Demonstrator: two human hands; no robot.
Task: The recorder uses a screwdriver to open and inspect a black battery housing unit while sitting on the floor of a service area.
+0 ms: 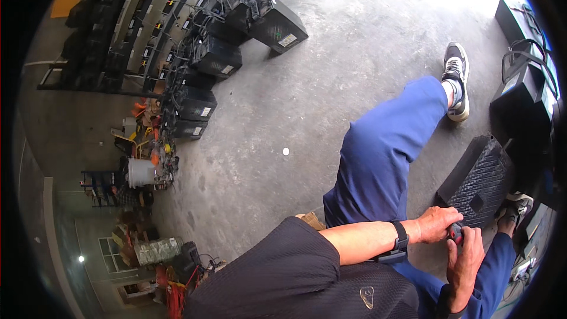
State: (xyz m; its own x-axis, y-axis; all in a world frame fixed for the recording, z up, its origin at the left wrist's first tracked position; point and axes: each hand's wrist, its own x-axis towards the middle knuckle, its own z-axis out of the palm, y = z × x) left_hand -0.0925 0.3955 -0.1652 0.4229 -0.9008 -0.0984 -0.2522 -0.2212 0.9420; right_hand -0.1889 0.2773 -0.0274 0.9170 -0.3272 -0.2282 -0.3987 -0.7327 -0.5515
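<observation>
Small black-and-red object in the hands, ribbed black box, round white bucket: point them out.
Small black-and-red object [455, 233], head view: visible middle.
Ribbed black box [481, 181], head view: ridged face.
Round white bucket [142, 173], head view: side wall.

Single fisheye view, head-worn, facing down, blue-trousered legs [378, 147] close below

a small dark grey object [454, 233] with a red patch is held between the left hand [437, 224] and the right hand [465, 260], mostly covered, so its full shape cannot be told. just beyond it, a black box-like case [485, 177] lies on the grey floor [266, 106], its ribbed face, marked by a smooth diamond, turned toward the camera; whether the two touch is unclear.
</observation>
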